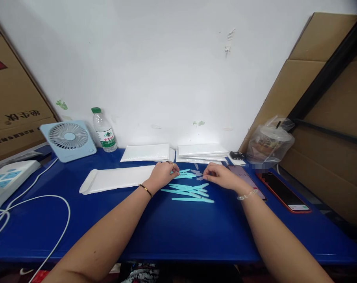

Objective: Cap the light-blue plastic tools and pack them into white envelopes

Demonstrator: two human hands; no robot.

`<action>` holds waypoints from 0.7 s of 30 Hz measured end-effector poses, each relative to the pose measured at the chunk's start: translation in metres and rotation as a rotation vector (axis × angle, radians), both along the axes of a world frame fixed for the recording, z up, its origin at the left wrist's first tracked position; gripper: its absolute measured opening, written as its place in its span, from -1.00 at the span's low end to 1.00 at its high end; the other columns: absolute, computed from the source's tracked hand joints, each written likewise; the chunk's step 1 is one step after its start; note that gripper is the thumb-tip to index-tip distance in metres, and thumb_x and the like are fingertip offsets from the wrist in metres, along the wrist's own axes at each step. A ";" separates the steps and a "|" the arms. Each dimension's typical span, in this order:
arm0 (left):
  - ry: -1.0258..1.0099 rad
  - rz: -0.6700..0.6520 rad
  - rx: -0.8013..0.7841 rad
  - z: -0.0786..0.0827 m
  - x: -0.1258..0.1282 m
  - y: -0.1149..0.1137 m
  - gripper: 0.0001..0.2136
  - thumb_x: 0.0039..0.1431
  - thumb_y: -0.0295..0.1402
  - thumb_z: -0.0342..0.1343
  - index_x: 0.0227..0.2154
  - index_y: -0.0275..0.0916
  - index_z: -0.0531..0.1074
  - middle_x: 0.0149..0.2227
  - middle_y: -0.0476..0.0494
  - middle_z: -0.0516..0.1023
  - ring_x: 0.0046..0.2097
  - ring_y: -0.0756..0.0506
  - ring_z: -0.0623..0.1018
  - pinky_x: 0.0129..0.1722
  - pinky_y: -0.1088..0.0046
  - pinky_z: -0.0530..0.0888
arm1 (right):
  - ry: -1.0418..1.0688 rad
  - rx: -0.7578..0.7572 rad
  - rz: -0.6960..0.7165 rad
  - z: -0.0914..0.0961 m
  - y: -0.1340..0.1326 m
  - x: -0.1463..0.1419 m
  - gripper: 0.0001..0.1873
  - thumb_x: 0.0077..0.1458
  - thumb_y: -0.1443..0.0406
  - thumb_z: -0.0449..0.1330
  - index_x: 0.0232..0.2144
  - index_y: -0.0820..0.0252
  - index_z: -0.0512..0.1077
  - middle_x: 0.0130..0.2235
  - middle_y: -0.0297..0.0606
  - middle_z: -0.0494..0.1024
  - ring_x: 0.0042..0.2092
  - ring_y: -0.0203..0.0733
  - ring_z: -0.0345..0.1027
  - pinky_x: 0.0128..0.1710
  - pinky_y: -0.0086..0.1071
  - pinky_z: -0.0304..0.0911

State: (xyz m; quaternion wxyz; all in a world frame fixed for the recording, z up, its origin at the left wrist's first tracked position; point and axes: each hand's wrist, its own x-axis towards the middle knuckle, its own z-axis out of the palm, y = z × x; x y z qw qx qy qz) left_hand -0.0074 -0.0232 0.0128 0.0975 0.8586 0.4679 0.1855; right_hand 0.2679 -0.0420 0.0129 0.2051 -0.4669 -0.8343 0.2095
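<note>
Several thin turquoise plastic sticks (190, 192) lie in a loose pile on the blue table (172, 232), with a few small clear caps (197, 173) just behind them. My left hand (163, 175) rests at the pile's left end, fingers curled and pinched on the end of a turquoise stick (184, 173). My right hand (218, 175) hovers at the pile's right side, fingers bent together near the clear caps; what it holds I cannot make out.
White padded envelopes (116, 180) lie left of my left hand, with more stacks (202, 151) by the wall. A small blue fan (68, 139), water bottle (104, 129), white cables (33, 204), two phones (284, 192), a plastic bag (269, 141) and cardboard boxes surround the table.
</note>
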 end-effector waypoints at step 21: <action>0.032 -0.026 0.000 0.004 -0.007 0.003 -0.79 0.18 -0.28 0.01 -0.29 -0.16 0.54 -0.24 -0.04 0.59 -0.22 -0.07 0.51 -0.29 0.49 0.35 | 0.011 0.049 -0.093 -0.007 0.005 -0.005 -0.86 0.05 0.23 0.19 -0.40 0.19 0.44 -0.31 -0.28 0.37 -0.38 -0.29 0.23 -0.36 -0.40 0.15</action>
